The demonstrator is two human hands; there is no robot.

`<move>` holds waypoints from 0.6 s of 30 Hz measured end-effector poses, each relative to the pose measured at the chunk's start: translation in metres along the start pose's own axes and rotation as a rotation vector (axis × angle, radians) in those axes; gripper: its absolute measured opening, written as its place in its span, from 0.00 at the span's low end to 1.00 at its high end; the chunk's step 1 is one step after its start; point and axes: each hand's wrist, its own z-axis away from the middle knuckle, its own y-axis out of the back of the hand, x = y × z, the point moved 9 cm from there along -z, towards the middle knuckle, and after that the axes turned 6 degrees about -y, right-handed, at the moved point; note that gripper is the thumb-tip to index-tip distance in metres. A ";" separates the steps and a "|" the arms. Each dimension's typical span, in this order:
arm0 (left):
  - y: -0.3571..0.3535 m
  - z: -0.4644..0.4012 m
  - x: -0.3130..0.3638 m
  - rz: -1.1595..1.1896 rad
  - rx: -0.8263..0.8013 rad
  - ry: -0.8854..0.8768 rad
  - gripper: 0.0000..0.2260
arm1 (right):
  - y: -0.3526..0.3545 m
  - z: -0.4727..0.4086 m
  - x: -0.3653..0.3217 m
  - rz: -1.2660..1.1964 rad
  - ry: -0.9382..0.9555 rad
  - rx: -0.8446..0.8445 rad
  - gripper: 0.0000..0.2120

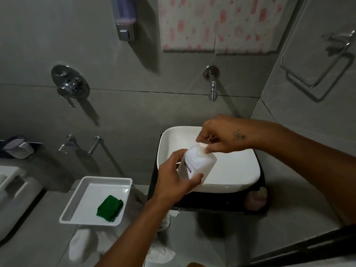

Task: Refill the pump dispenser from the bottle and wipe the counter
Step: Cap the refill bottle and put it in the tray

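Over the white basin (237, 170), both hands meet on a white plastic bottle (196, 162) that is tilted with its neck pointing up and away. At the neck, the right hand (219, 135) has its grip closed on the bottle's cap (202, 145), thumb and fingertips pinching it from above. Lower down, the left hand (173, 176) has its grip wrapped round the bottle's body, thumb across the near side under a small dark-edged label, fingers curled behind. A small tattoo shows on the right wrist. The basin sits on a dark worktop (212, 203), and at the basin's near right corner stands a pale, pinkish pump dispenser (258, 198), dim and blurred in shadow, apart from both hands. Left of the basin, a white rectangular tray (77, 209) holds a folded green cloth (109, 208) toward its near right part. Behind the basin, a chrome spout (212, 91) comes out of the grey tiled wall; farther left of the basin is a round chrome mixer handle (70, 83). High above the basin hangs a white towel with pink marks (217, 24), with a wall-mounted soap dispenser (125, 18) to its left.
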 end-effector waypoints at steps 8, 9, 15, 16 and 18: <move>0.004 0.000 0.009 -0.027 0.076 0.013 0.31 | 0.002 -0.008 0.018 0.042 -0.291 0.176 0.33; 0.004 0.000 0.009 -0.026 0.073 0.020 0.31 | 0.004 -0.008 0.020 0.058 -0.304 0.185 0.35; 0.009 -0.010 0.017 -0.011 0.102 0.007 0.31 | 0.013 -0.005 0.019 -0.122 -0.114 0.063 0.22; 0.009 -0.012 0.018 -0.020 0.100 0.000 0.31 | 0.014 -0.005 0.019 -0.094 -0.111 0.076 0.20; 0.009 -0.014 0.021 -0.040 0.090 -0.020 0.31 | 0.015 -0.008 0.019 -0.017 -0.149 0.111 0.18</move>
